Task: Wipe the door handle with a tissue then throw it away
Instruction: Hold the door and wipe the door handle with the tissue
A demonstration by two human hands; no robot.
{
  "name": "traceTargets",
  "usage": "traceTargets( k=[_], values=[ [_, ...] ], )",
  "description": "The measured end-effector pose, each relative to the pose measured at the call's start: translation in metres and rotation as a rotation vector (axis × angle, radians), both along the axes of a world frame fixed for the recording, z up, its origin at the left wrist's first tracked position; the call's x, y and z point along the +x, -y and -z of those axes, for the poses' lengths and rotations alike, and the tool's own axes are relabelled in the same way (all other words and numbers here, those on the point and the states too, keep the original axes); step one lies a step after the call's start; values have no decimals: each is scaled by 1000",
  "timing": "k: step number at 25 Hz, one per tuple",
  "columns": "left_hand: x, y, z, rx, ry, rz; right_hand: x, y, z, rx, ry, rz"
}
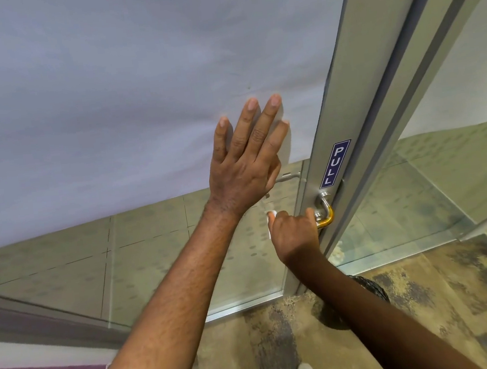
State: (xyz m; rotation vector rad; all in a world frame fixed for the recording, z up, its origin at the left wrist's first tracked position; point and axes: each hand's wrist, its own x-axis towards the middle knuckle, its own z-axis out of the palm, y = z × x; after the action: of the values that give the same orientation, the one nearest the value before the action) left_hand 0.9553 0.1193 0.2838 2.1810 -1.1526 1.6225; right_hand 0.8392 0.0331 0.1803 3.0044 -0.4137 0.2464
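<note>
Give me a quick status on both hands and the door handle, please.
Left hand open, flat on the frosted door panel. Right hand closed on the door handle, tissue barely showing. Nothing in the way.

tissue (270, 218): mostly hidden in fist | door handle (325, 212): grip covered

soft, even indoor light fills the frame, bright but not harsh. the frosted panel (106, 93) toward ten o'clock reads pale with faint cloudy mottling. the left hand (246, 166) throws only a weak shadow along its fingers toward two o'clock. the right hand (294, 236) and its forearm sit darker, in shade. a warm amber glint shows on the bend of the door handle (324, 210). wide-angle bending tilts the door frame (377, 95) steeply toward one o'clock. the floor (428, 300) at five o'clock looks smeared and soft.
</note>
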Motion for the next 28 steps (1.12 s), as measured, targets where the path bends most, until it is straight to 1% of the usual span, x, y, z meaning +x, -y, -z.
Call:
traceTargets(
  k=[2,3,6,11,14,18,20,23,26,28],
  values=[
    [1,0,1,0,5,-10,-17,4,14,-40,239,-29],
    [1,0,2,-2,6,-12,-26,5,24,-46,304,-59],
    [1,0,3,-6,7,-8,-38,17,41,-60,282,-113],
    [2,0,5,-8,18,-17,-28,8,32,-145,267,-88],
    [3,1,5,-19,17,-23,-18,3,21,-148,418,-95],
    [1,1,4,-10,20,-38,-13,3,15,-148,519,-117],
    [1,1,4,-8,23,-40,-19,6,20,-89,472,-149],
    [0,1,3,-11,24,-19,-39,17,35,-4,300,-143],
    [1,1,2,-15,31,-17,-46,28,41,-8,294,-157],
    [1,1,2,-14,23,-17,-42,27,36,-58,297,-146]
  ],
)
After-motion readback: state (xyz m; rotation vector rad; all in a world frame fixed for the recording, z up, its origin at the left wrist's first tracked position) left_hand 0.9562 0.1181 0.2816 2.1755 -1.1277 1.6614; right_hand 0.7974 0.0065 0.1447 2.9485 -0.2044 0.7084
